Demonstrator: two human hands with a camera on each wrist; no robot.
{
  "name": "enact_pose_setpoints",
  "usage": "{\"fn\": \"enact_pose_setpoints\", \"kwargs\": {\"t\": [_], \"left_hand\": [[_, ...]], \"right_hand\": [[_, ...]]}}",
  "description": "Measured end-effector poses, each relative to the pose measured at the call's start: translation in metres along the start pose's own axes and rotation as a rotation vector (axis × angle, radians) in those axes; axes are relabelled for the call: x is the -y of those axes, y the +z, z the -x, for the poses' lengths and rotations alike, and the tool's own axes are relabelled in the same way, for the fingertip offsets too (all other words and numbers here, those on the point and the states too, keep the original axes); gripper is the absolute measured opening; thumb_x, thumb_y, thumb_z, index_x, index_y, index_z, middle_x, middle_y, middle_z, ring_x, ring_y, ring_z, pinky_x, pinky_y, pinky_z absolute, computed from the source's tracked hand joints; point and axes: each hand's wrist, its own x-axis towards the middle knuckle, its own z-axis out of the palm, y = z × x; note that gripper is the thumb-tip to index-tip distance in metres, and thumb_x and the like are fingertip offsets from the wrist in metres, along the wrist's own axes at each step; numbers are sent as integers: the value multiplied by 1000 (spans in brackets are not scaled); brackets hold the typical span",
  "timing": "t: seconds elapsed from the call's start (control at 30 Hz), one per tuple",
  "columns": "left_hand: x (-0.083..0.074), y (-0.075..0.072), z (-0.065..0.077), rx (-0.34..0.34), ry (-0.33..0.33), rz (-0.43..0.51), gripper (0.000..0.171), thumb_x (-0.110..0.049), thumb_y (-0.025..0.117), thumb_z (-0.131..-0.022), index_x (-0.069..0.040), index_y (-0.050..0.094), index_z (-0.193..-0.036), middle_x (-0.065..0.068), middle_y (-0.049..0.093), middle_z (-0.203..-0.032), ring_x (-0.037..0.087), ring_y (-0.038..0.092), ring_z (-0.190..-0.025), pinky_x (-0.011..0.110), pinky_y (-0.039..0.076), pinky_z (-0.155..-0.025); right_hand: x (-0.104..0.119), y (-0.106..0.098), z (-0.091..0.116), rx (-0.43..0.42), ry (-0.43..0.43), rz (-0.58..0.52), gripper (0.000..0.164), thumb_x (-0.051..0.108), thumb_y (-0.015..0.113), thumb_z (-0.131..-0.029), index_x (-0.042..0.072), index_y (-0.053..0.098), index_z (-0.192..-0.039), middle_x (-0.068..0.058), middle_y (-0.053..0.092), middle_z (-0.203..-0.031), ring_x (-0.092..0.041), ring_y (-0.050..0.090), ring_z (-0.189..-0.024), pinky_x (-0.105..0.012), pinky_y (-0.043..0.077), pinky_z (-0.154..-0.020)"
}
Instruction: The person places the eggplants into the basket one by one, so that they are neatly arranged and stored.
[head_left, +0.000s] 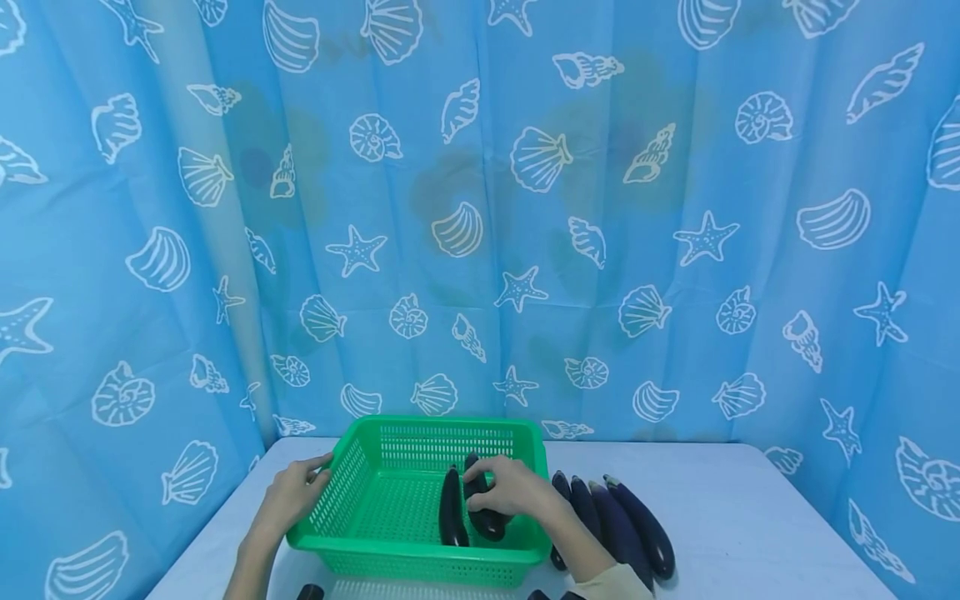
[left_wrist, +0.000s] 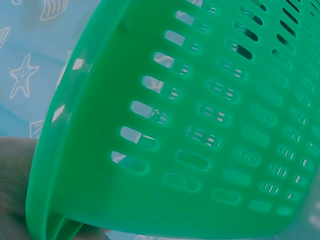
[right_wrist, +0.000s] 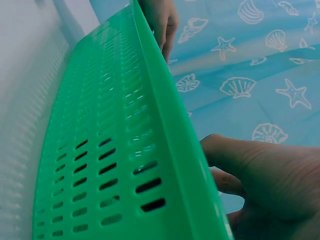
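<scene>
A green perforated plastic basket (head_left: 405,550) stands on the table, its wall (left_wrist: 90,150) filling much of the left wrist view. My left hand (head_left: 295,493) grips the left rim. Over the basket's right part, my right hand (head_left: 508,487) holds a dark purple eggplant (head_left: 491,527), fingers and thumb bent about its middle. A second eggplant (head_left: 452,512) lies just left of it on the basket floor. In the right wrist view the basket's rim (right_wrist: 170,120) hides what the right hand (right_wrist: 270,185) holds.
Several eggplants (head_left: 645,525) lie side by side on the white table (head_left: 735,517), right of the basket and partly behind my right forearm. Dark ends of other items (head_left: 311,592) show at the bottom edge. A blue shell-print curtain (head_left: 480,250) encloses the table.
</scene>
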Motion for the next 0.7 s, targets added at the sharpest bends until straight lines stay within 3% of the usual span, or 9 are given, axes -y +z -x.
{"fn": "enact_pose_setpoints", "kwargs": {"t": [0.33,0.53,0.7], "left_hand": [[-2,-1,1,0,12,6,43,-14,51,-99,3,50,-139,29,67,-113,16,61,-69,30,46,-59],[-2,-2,1,2,11,-4,43,-15,51,-99,2,51,-138,30,65,-117,17,64,-74,31,47,-61],[-1,-2,1,2,12,0,43,-14,51,-98,3,51,-138,27,69,-108,16,61,-71,30,46,-59]], "right_hand": [[3,7,-4,63,79,-17,34,19,72,-87,12,68,-120,-19,51,-142,-21,63,-83,-39,53,-62],[-3,13,-9,87,114,-43,34,18,73,-87,12,68,-120,-18,51,-142,-20,63,-76,-42,55,-61],[-5,17,-12,98,117,-54,33,18,74,-86,13,69,-118,-18,52,-141,-20,64,-75,-41,56,-61]]}}
